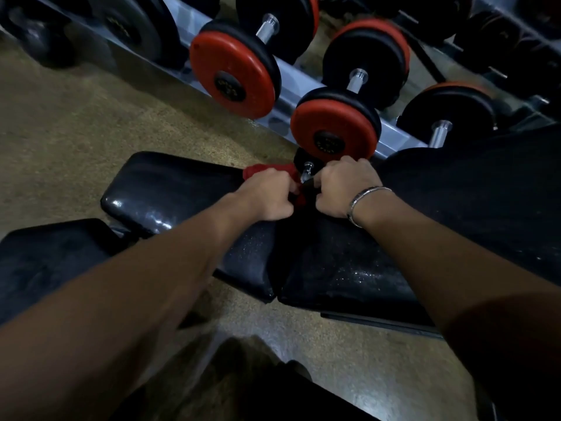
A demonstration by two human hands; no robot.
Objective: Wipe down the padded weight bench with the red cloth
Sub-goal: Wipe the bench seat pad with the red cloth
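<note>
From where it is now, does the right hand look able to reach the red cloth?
Probably yes. The right hand is curled at the gap between the bench pads, right beside the cloth that the left hand grips; nothing visible lies between them.

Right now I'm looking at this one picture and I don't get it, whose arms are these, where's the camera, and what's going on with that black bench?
There is no machine here: a person wears a wide-angle camera on the head, so you look forward and down along their own two bare arms. The hands meet at the far edge of the padded weight bench, a black cushioned surface split by a seam into sections. The left hand is closed on the red cloth, bunched under and past its fingers. The right hand, with a bracelet on its wrist, is curled beside it; whether it grips the cloth too is hidden. Behind the bench, a rack holds red and black dumbbells. The floor is speckled tan.
</note>
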